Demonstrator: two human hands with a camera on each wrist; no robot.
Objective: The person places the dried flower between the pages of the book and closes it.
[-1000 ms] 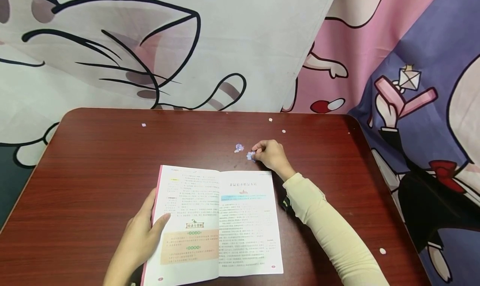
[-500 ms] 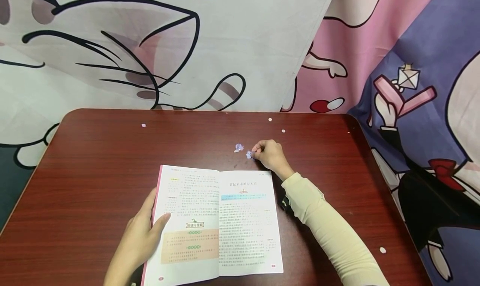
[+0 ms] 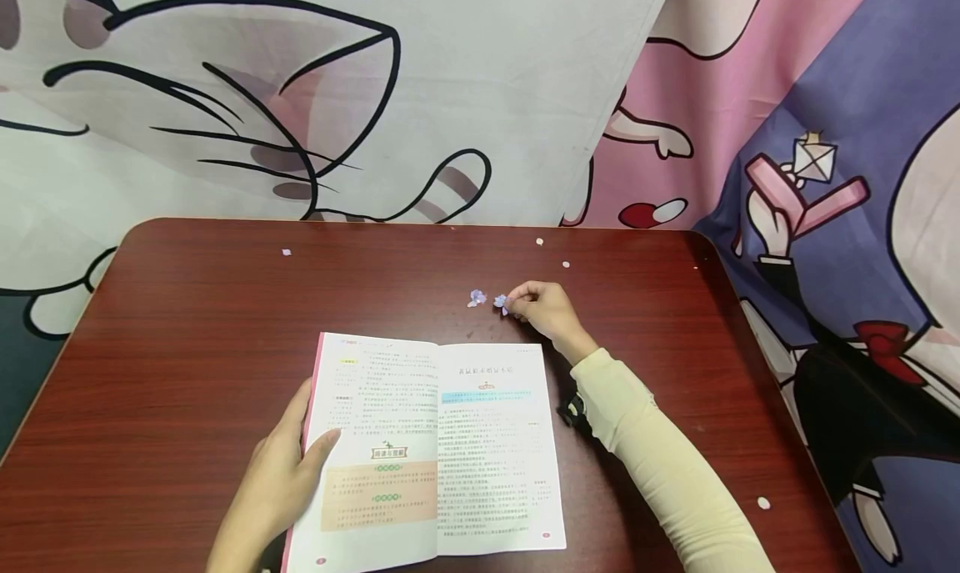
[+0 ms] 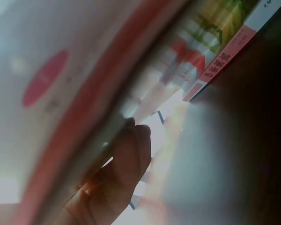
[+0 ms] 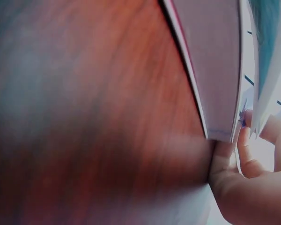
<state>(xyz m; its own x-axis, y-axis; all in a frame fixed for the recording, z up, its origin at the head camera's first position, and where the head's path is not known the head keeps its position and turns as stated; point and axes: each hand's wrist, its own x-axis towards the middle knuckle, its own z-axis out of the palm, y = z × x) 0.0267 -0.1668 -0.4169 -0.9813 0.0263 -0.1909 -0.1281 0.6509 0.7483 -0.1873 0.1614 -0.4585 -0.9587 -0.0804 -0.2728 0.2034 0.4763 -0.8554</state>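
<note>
An open book [image 3: 495, 456] with printed pages lies before me, its left side raised a little. My left hand [image 3: 281, 473] grips the left edge, thumb on the page and fingers underneath; the left wrist view shows those fingers against the cover [image 4: 225, 51]. Beyond the book's top edge, my right hand [image 3: 546, 310] pinches a small purple flower [image 3: 501, 304] between thumb and fingertips. The right wrist view shows only a sliver of the flower [image 5: 244, 119], partly hidden by the fingers and book. A second purple flower [image 3: 477, 298] lies on the table just left of it.
Small pale petals lie scattered on the reddish-brown table [image 3: 187, 373], among them one petal [image 3: 287, 253] at the back left and another petal [image 3: 763, 503] at the right. A black device [image 3: 573, 410] is strapped under the right wrist. Printed cloth [image 3: 480, 81] hangs behind the table.
The purple flower in my right hand has risen slightly and turned, with its petals now showing more. The right hand has shifted slightly right. My left hand keeps its place on the book.
</note>
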